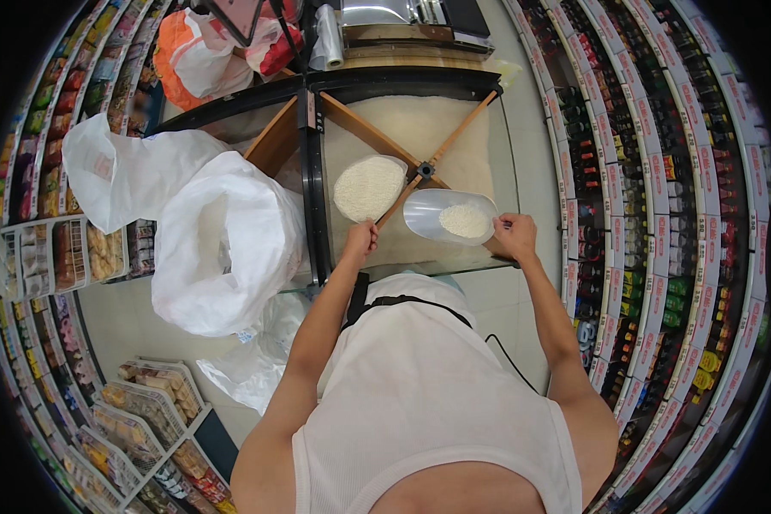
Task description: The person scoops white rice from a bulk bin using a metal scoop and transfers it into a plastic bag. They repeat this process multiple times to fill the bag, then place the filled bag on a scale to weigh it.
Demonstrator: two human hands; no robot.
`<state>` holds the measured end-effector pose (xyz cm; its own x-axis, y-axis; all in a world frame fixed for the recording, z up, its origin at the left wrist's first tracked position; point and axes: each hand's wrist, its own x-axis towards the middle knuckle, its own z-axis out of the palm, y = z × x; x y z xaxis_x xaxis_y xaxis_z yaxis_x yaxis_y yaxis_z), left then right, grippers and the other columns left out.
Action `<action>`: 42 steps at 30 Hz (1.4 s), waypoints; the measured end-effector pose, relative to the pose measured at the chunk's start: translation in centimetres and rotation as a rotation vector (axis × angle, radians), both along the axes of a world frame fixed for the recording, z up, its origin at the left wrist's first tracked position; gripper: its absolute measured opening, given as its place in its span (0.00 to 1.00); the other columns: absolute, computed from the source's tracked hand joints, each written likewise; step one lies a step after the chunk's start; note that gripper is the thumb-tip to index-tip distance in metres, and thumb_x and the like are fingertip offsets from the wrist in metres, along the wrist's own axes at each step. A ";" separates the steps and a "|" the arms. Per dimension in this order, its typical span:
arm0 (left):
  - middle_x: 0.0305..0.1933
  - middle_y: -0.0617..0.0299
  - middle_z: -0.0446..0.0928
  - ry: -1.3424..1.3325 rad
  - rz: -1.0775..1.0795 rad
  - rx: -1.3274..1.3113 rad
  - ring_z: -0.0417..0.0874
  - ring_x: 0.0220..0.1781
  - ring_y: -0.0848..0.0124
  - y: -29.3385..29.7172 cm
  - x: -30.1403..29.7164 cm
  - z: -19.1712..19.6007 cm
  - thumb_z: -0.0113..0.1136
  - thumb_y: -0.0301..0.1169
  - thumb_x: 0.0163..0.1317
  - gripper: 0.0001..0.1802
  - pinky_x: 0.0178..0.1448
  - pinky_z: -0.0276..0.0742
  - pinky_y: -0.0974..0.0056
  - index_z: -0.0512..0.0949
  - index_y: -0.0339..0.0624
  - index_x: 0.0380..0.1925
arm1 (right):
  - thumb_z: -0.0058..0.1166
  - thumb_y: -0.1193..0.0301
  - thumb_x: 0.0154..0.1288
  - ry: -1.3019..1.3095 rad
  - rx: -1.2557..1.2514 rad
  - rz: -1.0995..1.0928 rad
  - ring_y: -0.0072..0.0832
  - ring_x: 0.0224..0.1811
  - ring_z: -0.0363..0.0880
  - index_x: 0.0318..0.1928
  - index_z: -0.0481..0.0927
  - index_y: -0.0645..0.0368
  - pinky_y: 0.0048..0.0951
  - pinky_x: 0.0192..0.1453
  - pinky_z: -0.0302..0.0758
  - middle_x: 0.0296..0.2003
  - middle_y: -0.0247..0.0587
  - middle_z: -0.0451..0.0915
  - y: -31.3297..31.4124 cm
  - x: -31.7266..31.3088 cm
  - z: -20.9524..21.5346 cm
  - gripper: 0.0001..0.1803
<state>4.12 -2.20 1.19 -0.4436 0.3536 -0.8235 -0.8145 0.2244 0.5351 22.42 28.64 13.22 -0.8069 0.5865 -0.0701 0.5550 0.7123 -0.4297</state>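
My right hand (514, 235) grips the handle of a metal scoop (432, 207) that carries a small heap of white rice (464, 220). My left hand (361, 237) pinches the edge of a clear plastic bag (369, 187), which is partly filled with rice. Both are held over a glass-walled bin (479, 146) of white rice divided by wooden slats (364, 130). The scoop sits just right of the bag, with its open end toward it.
A big white sack (223, 244) stands open at the left of the bin, with another white bag (128, 171) behind it. Shelves of bottles (659, 197) run along the right. Racks of packaged goods (68, 248) line the left. A scale and a bag roll (327, 38) sit beyond the bin.
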 end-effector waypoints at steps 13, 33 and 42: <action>0.12 0.68 0.64 0.090 -0.017 0.021 0.63 0.10 0.75 -0.1 0.0 0.0 0.49 0.39 0.64 0.19 0.14 0.53 0.67 0.72 0.44 0.16 | 0.63 0.59 0.50 -0.199 0.407 0.370 0.43 0.28 0.83 0.26 0.87 0.54 0.40 0.32 0.78 0.23 0.48 0.82 -3.2 -14.4 10.3 0.12; 0.11 0.67 0.64 0.211 -0.079 -0.034 0.61 0.10 0.74 -0.5 -0.2 -1.9 0.50 0.41 0.62 0.22 0.17 0.53 0.65 0.71 0.43 0.11 | 0.64 0.62 0.55 -0.379 0.387 0.286 0.47 0.35 0.83 0.28 0.85 0.60 0.43 0.41 0.78 0.28 0.51 0.82 3.7 -12.4 13.6 0.12; 0.11 0.74 0.58 0.113 -0.161 0.014 0.54 0.10 0.81 -0.9 -0.9 -1.7 0.50 0.47 0.68 0.24 0.16 0.45 0.70 0.72 0.46 0.16 | 0.64 0.69 0.50 -0.474 0.466 0.327 0.48 0.37 0.82 0.31 0.84 0.59 0.45 0.42 0.78 0.33 0.53 0.83 8.1 -12.8 13.7 0.08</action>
